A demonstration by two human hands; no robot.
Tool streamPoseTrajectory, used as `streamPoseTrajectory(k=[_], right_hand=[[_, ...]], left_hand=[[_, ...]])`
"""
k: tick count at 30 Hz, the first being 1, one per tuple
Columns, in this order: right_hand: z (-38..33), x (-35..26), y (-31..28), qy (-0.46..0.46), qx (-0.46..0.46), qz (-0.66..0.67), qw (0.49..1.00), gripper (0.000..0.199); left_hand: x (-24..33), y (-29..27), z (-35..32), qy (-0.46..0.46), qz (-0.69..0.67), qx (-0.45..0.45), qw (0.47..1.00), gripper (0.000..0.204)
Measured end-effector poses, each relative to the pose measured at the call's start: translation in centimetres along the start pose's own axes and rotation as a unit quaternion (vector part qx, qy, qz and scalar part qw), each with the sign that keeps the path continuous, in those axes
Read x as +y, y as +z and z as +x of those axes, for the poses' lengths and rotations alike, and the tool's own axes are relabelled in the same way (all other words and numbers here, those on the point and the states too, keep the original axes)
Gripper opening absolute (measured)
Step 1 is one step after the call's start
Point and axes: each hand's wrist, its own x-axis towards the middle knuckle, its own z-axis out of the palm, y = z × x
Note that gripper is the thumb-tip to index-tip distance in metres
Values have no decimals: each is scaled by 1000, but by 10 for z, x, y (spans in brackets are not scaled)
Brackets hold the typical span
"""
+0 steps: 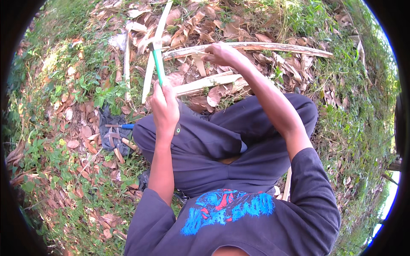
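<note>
My left hand is wrapped around the green handle of a hammer, which points away from me with its head uppermost. Under the hammer head runs a pale wooden strip, lying lengthwise across the leaves. My right hand hovers at a long, slightly bowed wooden strip, its fingers curled together; whatever they might pinch is too small to tell. Between the hands, a short pale piece of wood meets the long strip. Nearer my legs lie split wooden pieces.
I sit cross-legged on leafy, grassy ground. By my left knee, a black plastic sheet bears a blue-handled tool and a metal-headed tool. A thin stick stands out left of the strips. Another wooden piece shows beside my right hip.
</note>
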Motion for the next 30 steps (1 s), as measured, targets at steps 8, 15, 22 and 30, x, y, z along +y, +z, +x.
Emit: streamPoseTrajectory(k=[8,15,22,30], right_hand=[[-24,49,0,19,-8,26,999,58],[-36,57,1,98,22,111,989,70],[-32,74,-4,86,51,-21,995,59],[-24,63,-28,21,115,-57,992,45]], left_hand=[[-26,-5,-29,-201,-131,-25,970,29],[-52,2,-28,-237,-53,-74,967,34],[-68,35,-18,-179,175,-111,962,37],[-105,122,-17,-196,156,-133,959,37]])
